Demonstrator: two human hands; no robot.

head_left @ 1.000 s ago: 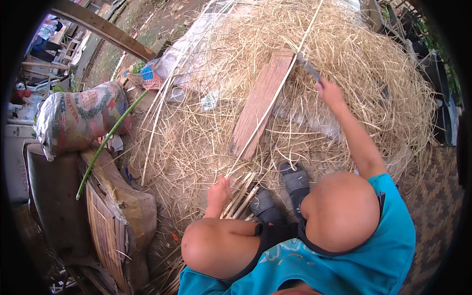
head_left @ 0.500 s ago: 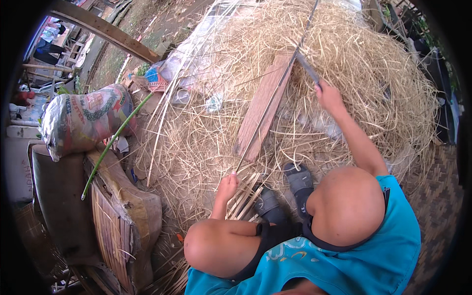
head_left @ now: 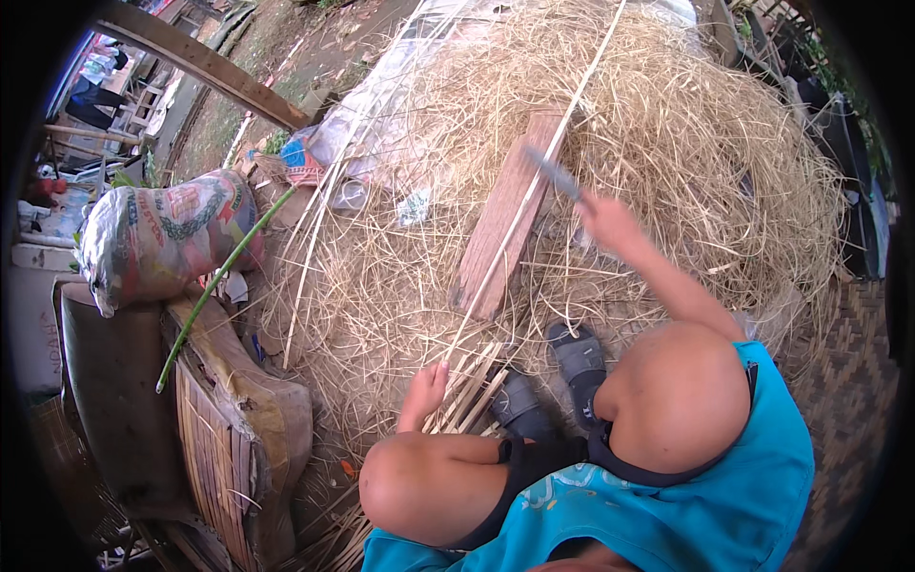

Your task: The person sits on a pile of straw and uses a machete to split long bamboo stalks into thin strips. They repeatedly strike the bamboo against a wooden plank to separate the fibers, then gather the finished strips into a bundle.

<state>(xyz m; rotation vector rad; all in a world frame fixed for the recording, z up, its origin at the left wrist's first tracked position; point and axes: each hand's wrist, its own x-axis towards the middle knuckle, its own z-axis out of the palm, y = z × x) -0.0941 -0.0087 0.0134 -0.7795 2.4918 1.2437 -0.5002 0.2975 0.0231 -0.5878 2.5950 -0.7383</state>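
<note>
Setting: outdoor work yard, open to daylight; whether a home adjoins cannot be told. Evidence: bare earth [head_left: 310, 62] at upper left; broad heap of pale, curled shavings [head_left: 696, 143] partly over a whitish sheet [head_left: 386, 91]; wooden board [head_left: 496, 234] at the heap's edge, with a knife [head_left: 553, 173] and a long pale strip [head_left: 515, 224] above it, suggesting handcraft. Left side: plump printed sack [head_left: 167, 238] beside a worn, slatted piece of furniture [head_left: 272, 419]; timber beam [head_left: 205, 69] overhead; dark cloth [head_left: 92, 103] among clutter beyond. Right side: woven matting [head_left: 839, 372]; green foliage [head_left: 831, 67] near the upper rim
</note>
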